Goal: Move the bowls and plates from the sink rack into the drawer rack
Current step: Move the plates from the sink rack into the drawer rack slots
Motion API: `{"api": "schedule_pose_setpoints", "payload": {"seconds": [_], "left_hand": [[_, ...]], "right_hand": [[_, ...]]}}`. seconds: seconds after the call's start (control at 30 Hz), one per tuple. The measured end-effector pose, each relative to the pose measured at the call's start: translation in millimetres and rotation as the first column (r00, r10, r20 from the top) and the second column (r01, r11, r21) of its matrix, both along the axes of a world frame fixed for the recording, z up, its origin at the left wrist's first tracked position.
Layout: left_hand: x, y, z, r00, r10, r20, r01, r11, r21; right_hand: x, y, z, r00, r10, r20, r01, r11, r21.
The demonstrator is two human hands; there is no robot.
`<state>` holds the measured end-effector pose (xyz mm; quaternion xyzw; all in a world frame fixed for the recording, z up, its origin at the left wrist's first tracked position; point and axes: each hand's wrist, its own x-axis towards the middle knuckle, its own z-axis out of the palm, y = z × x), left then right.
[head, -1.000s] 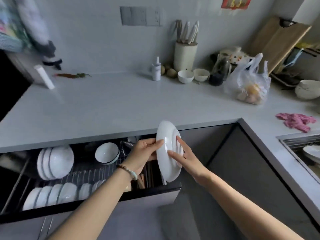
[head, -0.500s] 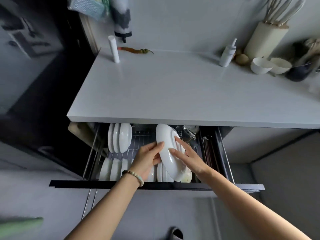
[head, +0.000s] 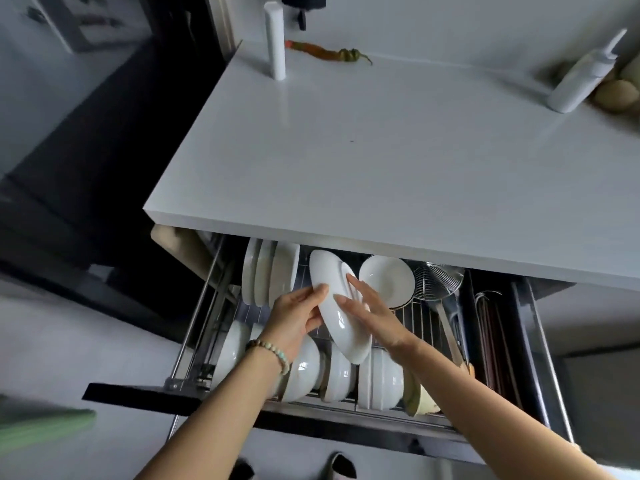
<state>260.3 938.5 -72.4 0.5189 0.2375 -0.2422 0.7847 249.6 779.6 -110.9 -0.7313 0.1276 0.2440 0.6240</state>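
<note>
A white plate (head: 332,299) stands on edge, tilted, above the open drawer rack (head: 415,317). My left hand (head: 298,317) grips its left side with thumb and fingers curled round the rim. The straight fingers of my right hand (head: 374,310) press flat against its right face. Three plates (head: 270,271) stand upright at the rack's back left. A white bowl (head: 386,278) lies on its side at the back. Several white bowls (head: 343,372) stand in a row along the front. The sink rack is out of view.
The white countertop (head: 381,161) overhangs the drawer's back. On it stand a white tube (head: 275,39), a dried chilli (head: 329,53) and a white bottle (head: 585,74). A wire strainer (head: 438,280) and chopsticks (head: 495,341) lie at the drawer's right. The black drawer front (head: 138,393) juts toward me.
My view swung left from the counter corner to above the drawer. Both hands carried the plate down over the rack, between the upright plates and the bowl.
</note>
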Motion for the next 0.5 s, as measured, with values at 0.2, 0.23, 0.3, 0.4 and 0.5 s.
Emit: {"api": "schedule_pose_setpoints", "payload": {"seconds": [0.2,0.23,0.3,0.4,0.5], "left_hand": [[49,22,-46,0.989,-0.124,0.082,0.117,0.99,0.084],[57,26,-52,0.983,-0.151,0.103,0.141,0.985,0.1],[71,33,-64,0.973,-0.192,0.129,0.176,0.976,0.125],[87,44,-76,0.953,-0.254,0.167,0.227,0.96,0.167],[96,54,-81,0.921,-0.32,0.224,0.274,0.938,0.213]], "right_hand": [[39,27,-49,0.99,-0.121,0.069,0.118,0.991,0.056],[45,32,-58,0.987,-0.138,0.077,0.133,0.989,0.066],[55,42,-75,0.984,-0.152,0.092,0.142,0.984,0.112],[67,54,-95,0.977,-0.172,0.125,0.15,0.974,0.171],[75,66,-105,0.974,-0.171,0.148,0.138,0.967,0.215]]}}
